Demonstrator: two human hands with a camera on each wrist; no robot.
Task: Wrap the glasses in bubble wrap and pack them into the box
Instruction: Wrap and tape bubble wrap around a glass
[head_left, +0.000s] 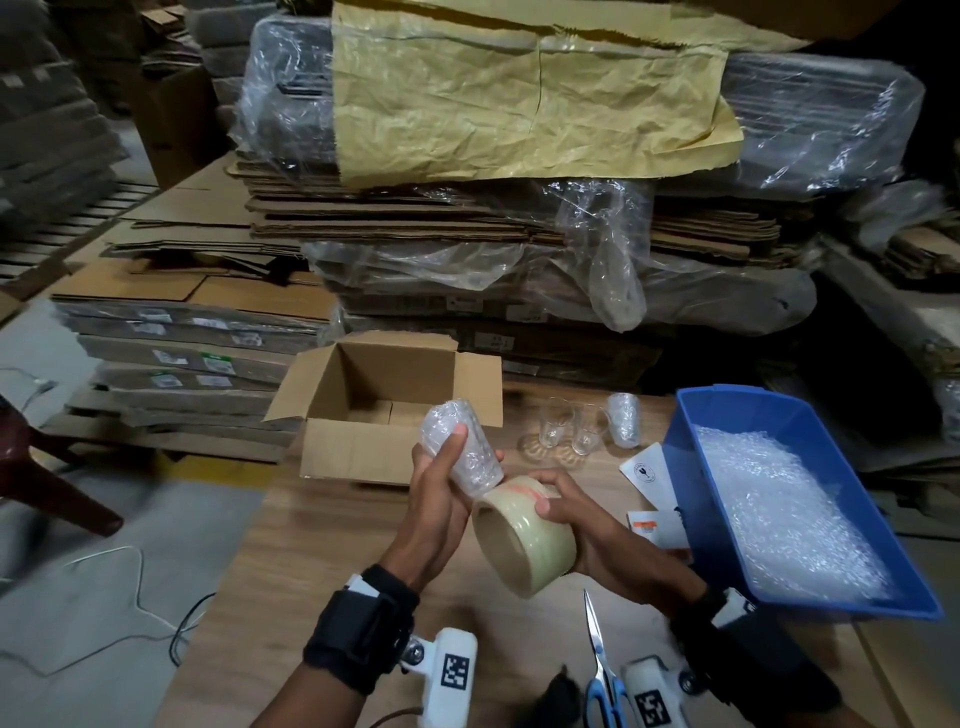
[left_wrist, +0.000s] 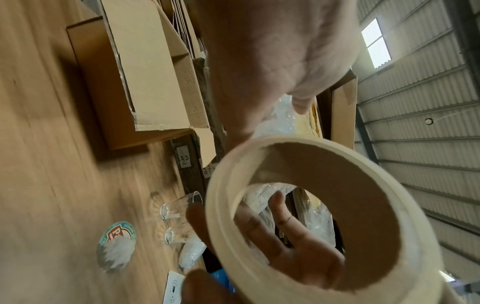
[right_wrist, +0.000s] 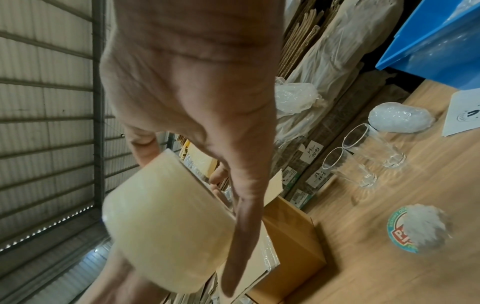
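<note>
My left hand (head_left: 451, 467) grips a glass wrapped in bubble wrap (head_left: 460, 447), tilted, above the table in front of the open cardboard box (head_left: 332, 447). My right hand (head_left: 558, 501) holds a roll of clear packing tape (head_left: 524, 540) just below the wrapped glass, thumb on the roll's top edge. The tape roll (left_wrist: 311, 216) fills the left wrist view, and the tape roll (right_wrist: 166, 226) also shows in the right wrist view. Two bare glasses (head_left: 550, 428) (head_left: 587, 431) stand right of the box. Another wrapped glass (head_left: 623, 418) stands beside them.
A blue bin (head_left: 691, 410) of bubble wrap sits at the right of the wooden table. Scissors (head_left: 597, 665) lie near the front edge. Printed cards (head_left: 647, 467) lie by the bin. Stacks of flattened cardboard (head_left: 467, 218) rise behind the table.
</note>
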